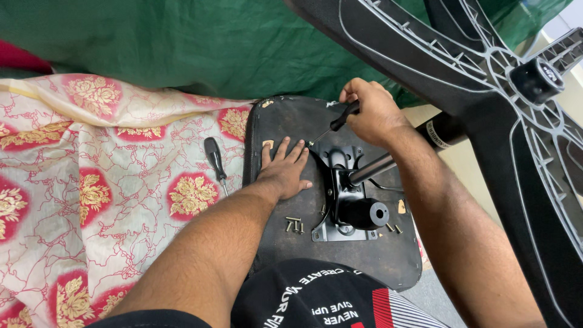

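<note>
While the left hand (284,171) lies flat, fingers spread, steadying the upturned dark chair seat underside (285,124), I see the right hand (371,110) gripping a black-handled screwdriver (336,124), tip angled at the black metal mounting plate (340,200).

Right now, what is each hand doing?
Left hand: open, flat on the seat underside.
Right hand: closed, holding a screwdriver.

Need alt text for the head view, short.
Right hand holds a black-handled screwdriver, tip at the metal plate on an upturned chair seat; left hand lies flat on the seat. Loose screws lie by the plate, a second screwdriver on floral cloth.
</note>
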